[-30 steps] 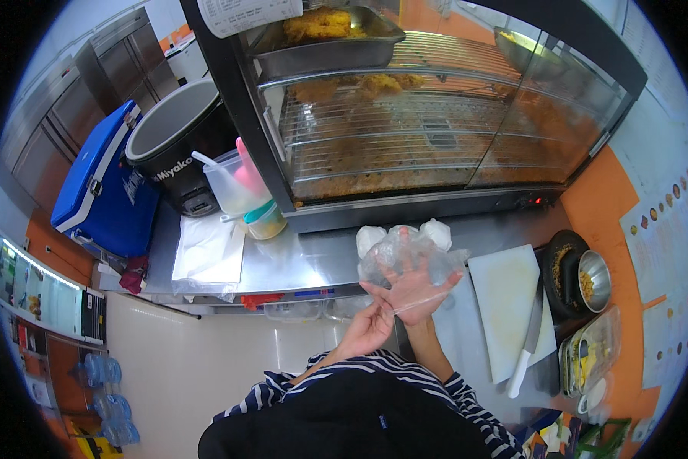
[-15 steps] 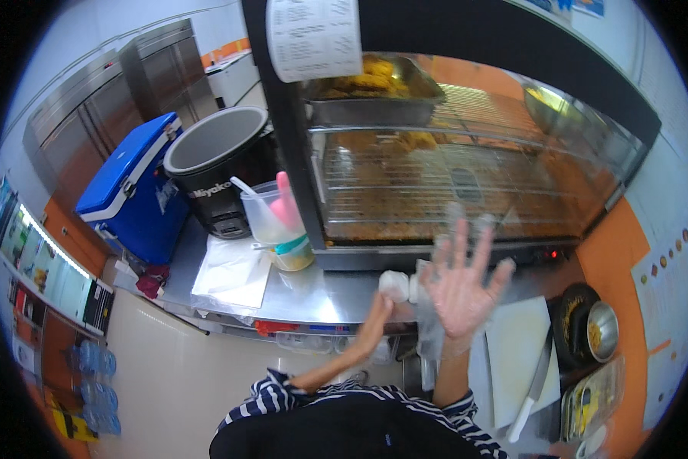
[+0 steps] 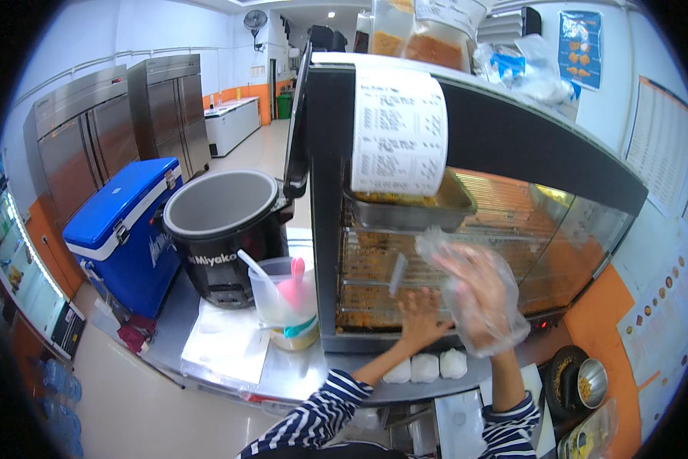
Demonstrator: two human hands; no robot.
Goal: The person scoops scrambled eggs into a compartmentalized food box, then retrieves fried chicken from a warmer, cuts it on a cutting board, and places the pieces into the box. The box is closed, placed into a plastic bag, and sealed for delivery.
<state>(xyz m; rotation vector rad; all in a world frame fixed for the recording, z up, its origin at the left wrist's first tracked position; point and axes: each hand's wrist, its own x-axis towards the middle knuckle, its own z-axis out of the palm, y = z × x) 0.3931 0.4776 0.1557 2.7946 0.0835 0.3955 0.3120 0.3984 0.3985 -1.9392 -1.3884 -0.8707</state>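
My left hand [image 3: 422, 320], bare, reaches up to the glass front of a heated display cabinet [image 3: 325, 252] with its fingers spread and nothing in them. I cannot tell whether its fingertips touch the glass. Beside it on the right, my right hand [image 3: 478, 294] is raised in a loose clear plastic glove, slightly blurred, fingers stretched toward the glass. A clear door handle [image 3: 397, 275] sits on the glass just above my left hand. Below both hands, three small white wrapped packets [image 3: 424, 368] stand in a row on the metal counter [image 3: 302, 376]. Behind the glass lies a metal tray [image 3: 413, 216].
Left of the cabinet stand a plastic tub with spoons [image 3: 283, 294], white paper sheets [image 3: 225, 344], a black rice cooker [image 3: 221, 252] and a blue cooler box [image 3: 122, 214]. A receipt [image 3: 400, 130] hangs over the cabinet front. At right sits a metal bowl [image 3: 592, 382].
The view has tilted up. My left hand has let go of a white packet on the counter and risen to the glass. My right hand has turned, its spread fingers now leaning toward the cabinet.
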